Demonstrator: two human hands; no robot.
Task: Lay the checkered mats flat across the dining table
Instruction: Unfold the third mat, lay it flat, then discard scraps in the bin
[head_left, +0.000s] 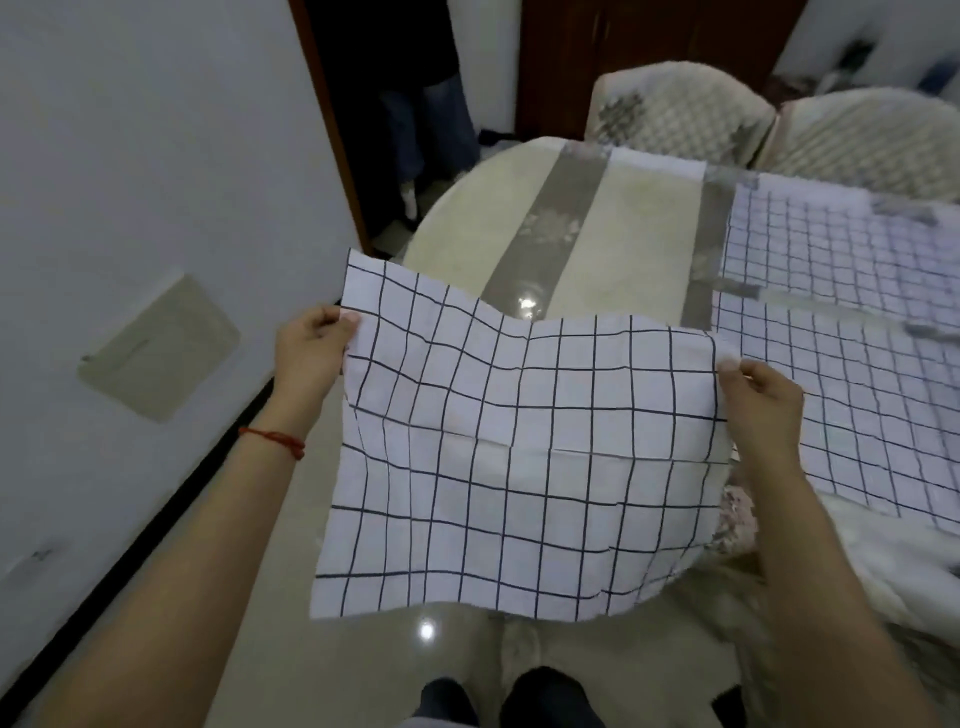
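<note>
A white checkered mat (524, 441) is held spread in the air over the near rounded end of the dining table (467, 223), its left edge pinched by the left hand (311, 353) and its right edge by the right hand (761, 405). A second checkered mat (841, 322) is laid flat on the table just to the right, with two padded chairs (680, 109) set beyond the far side

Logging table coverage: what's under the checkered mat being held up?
The held checkered mat, pinched by the left hand and right hand, hangs over the near end of the dining table and the floor. The table edge beneath it is covered.
</note>
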